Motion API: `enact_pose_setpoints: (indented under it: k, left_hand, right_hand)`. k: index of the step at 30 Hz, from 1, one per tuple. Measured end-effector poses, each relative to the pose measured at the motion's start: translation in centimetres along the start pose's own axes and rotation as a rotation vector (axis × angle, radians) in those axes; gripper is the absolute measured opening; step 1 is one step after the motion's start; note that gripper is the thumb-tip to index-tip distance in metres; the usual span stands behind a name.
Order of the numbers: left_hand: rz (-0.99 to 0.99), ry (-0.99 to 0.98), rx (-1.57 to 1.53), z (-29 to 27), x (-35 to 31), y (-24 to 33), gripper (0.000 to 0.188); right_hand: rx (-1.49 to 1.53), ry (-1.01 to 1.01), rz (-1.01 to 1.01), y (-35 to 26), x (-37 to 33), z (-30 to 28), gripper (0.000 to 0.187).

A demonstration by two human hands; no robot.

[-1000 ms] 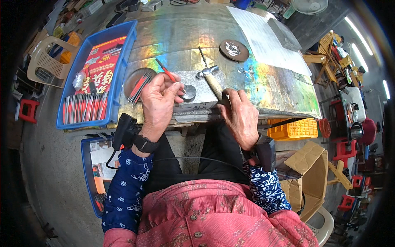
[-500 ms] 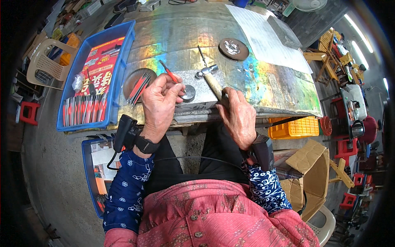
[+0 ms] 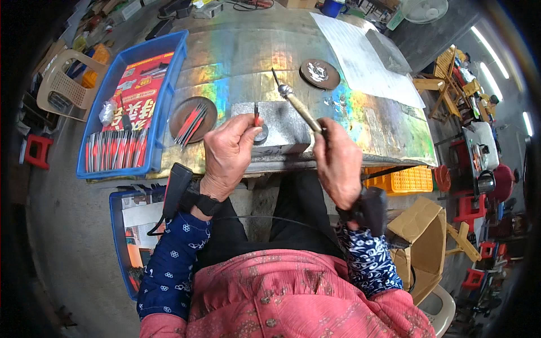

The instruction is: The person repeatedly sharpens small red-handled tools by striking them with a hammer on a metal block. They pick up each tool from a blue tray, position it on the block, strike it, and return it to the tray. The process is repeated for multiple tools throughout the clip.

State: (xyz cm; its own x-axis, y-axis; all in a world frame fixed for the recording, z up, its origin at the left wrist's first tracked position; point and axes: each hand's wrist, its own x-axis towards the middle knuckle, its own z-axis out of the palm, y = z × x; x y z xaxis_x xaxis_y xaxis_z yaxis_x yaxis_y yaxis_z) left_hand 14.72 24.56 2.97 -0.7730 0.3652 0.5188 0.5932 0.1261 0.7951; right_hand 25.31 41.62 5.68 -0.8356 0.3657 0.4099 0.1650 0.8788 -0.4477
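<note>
On the table's near edge sits a grey metal block (image 3: 288,130), with a small dark round disc (image 3: 261,134) on top. Pinched in my left hand (image 3: 227,158) is a slim red-and-black rod-shaped tool (image 3: 257,116), held upright over the disc; its lower end is hidden by my fingers. My right hand (image 3: 340,160) grips a hammer (image 3: 303,112) by its pale handle, the metal head lifted beyond the block. A thin dark rod (image 3: 274,75) shows past the hammer head. Left of the block, similar red-and-black tools (image 3: 190,124) lie across a round brown dish (image 3: 209,110).
A blue tray (image 3: 178,59) with rows of red-and-black pieces occupies the table's left. Farther right are a brown dish (image 3: 332,79) holding white bits, a white sheet (image 3: 352,65) and a grey slab (image 3: 389,52). A yellow crate (image 3: 401,180) and cardboard box (image 3: 420,225) stand low right.
My right hand has picked the hammer up off the block and raised it. My left hand has turned the red-and-black tool from slanted to upright and brought it over the disc.
</note>
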Motion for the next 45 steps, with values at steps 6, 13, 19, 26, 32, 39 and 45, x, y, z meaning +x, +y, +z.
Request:
enact_pose_setpoints:
  k: [6,13,19,26,32,39,45]
  left_hand:
    - [0.087,0.055,0.042,0.3,0.0,-0.1,0.01]
    - [0.076,0.065,0.051,0.4,-0.1,-0.1,0.011]
    - [0.045,0.068,0.052,0.5,-0.3,0.0,0.011]
    - [0.068,0.084,0.071,0.4,-0.1,-0.2,0.013]
    - [0.063,0.078,0.093,0.5,-0.1,-0.1,0.013]
    - [0.06,0.082,0.063,0.5,-0.1,-0.2,0.012]
    - [0.086,0.095,0.066,0.4,-0.1,-0.2,0.012]
  right_hand:
    - [0.247,0.132,-0.283,-3.3,0.6,-6.5,0.025]
    - [0.258,0.075,-0.382,-5.2,0.0,-8.6,0.027]
    - [0.348,0.167,-0.433,-6.7,-0.1,-10.7,0.03]
    - [0.289,-0.148,-0.271,-5.2,0.8,-8.8,0.026]
    - [0.245,-0.17,-0.263,-6.0,1.3,-10.0,0.027]
    - [0.375,0.132,-0.37,-7.0,0.6,-10.4,0.032]
    - [0.34,-0.126,-0.185,-5.6,0.4,-9.1,0.027]
